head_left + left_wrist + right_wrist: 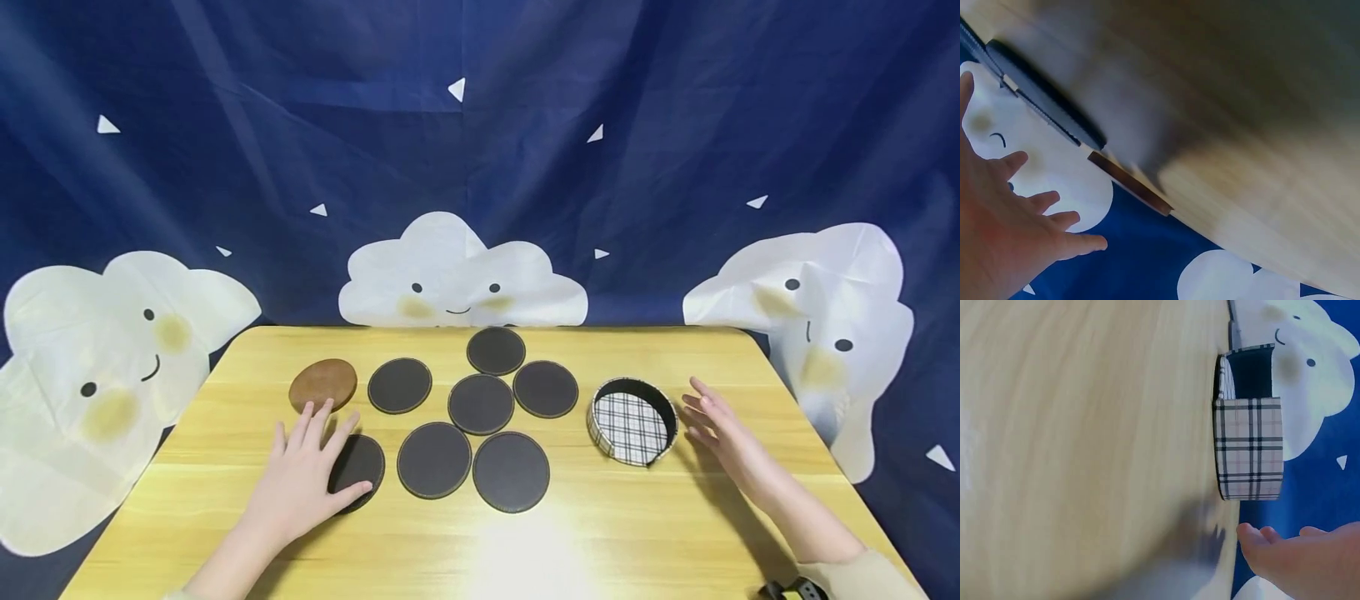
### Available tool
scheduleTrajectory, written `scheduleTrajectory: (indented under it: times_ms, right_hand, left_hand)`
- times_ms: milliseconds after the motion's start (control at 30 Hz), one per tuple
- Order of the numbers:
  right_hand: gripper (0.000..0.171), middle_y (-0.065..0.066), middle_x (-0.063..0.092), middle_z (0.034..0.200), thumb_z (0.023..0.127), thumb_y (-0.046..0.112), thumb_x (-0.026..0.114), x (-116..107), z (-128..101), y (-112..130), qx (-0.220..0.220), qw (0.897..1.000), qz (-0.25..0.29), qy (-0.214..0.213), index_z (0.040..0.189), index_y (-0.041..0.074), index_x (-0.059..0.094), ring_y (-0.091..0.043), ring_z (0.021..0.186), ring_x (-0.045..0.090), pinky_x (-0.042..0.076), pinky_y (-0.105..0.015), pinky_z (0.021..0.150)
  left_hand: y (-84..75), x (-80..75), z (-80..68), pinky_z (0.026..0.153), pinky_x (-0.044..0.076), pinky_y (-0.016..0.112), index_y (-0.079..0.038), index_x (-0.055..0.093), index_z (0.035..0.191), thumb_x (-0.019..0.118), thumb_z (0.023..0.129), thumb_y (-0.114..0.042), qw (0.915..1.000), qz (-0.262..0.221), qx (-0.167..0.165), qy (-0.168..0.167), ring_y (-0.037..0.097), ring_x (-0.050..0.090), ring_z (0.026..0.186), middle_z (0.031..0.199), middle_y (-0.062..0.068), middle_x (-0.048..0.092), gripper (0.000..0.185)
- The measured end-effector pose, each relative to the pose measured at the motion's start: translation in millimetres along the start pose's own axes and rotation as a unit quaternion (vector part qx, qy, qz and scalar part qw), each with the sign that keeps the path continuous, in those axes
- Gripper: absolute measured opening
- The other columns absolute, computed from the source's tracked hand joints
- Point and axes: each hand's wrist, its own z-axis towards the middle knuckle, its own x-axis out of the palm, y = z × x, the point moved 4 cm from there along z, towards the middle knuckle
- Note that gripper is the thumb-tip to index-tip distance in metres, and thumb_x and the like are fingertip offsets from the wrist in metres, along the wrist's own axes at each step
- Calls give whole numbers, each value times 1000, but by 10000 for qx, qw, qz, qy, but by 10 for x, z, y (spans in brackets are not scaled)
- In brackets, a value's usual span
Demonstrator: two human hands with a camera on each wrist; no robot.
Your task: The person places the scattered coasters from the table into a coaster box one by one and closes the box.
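My left hand hovers with its fingers spread above a round black coaster at the front left, partly hiding it. Beyond its fingertips lies a brown round coaster; the left wrist view shows the brown one edge-on, apart from the hand. To the right stands a round plaid coaster holder with a dark inner wall and a notch in its front rim. My right hand is held just right of the holder, fingers extended and holding nothing; the right wrist view shows a gap between them.
Several more black coasters lie flat across the middle, among them one at the back edge and one near the front. The wooden table ends at a dark blue curtain printed with white clouds.
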Motion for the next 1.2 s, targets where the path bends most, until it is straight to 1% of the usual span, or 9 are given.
scheduleTrajectory:
  times_ms: [33,67,100,200,467,733,800,1033,1200]
  right_hand:
    - [56,9,53,150,117,34,24,-9,-22,-30,-61,9998,184,76,170,18,15,1,131,52,45,-9,99]
    - [49,20,56,140,117,33,24,-11,-32,-51,-166,9990,398,103,166,26,24,10,121,53,45,-8,97]
    - [44,29,56,131,117,31,23,-9,-40,-67,-268,9979,574,135,160,34,33,11,119,56,47,-9,96]
    - [40,24,63,127,117,26,24,15,-52,-91,-471,9924,1117,225,140,46,51,6,115,60,50,-13,96]
    - [46,12,71,125,117,21,25,58,-26,-126,-515,9719,2281,277,133,35,66,-4,111,67,52,-19,96]
    - [48,2,72,132,116,15,25,72,22,-203,-466,9332,3500,670,135,20,69,-8,124,66,49,-18,106]
    - [46,3,71,133,115,11,27,71,45,-233,-501,9348,3460,622,134,19,68,-7,124,67,49,-18,106]
    - [48,9,70,132,107,-8,41,107,44,-279,-545,9631,2635,96,133,21,69,-2,121,66,49,-14,103]
    - [51,13,68,134,105,-10,48,114,35,-295,-658,9782,1967,144,137,25,66,0,120,64,47,-10,101]
  left_hand:
    - [-1,10,-11,110,31,83,-16,55,154,81,79,-67,10000,1,50,-1,54,36,152,162,28,42,94]
    - [-3,20,-21,110,32,83,-16,56,154,82,78,-67,9999,13,105,-9,54,37,151,161,27,43,95]
    - [-6,29,-30,109,34,82,-16,56,153,84,76,-67,9999,23,159,-28,54,38,151,161,27,44,96]
    - [-14,62,-50,107,38,79,-17,58,150,87,70,-68,9993,79,345,-112,53,43,148,158,26,47,100]
    - [-81,111,-29,105,42,74,-18,62,148,88,68,-67,9985,27,534,-70,46,51,138,146,22,53,97]
    - [-80,139,-21,101,46,69,-19,61,148,88,70,-64,9983,-126,573,67,43,55,132,143,22,56,95]
    - [-68,145,-28,98,49,66,-19,61,149,88,71,-64,9982,-195,551,127,43,56,132,143,22,56,94]
    - [-27,151,-42,95,53,64,-19,61,148,88,74,-60,9970,-432,541,352,41,58,128,142,20,58,89]
    - [-28,149,-5,94,54,61,-17,63,146,89,74,-57,9961,-432,666,385,38,60,122,136,17,61,86]
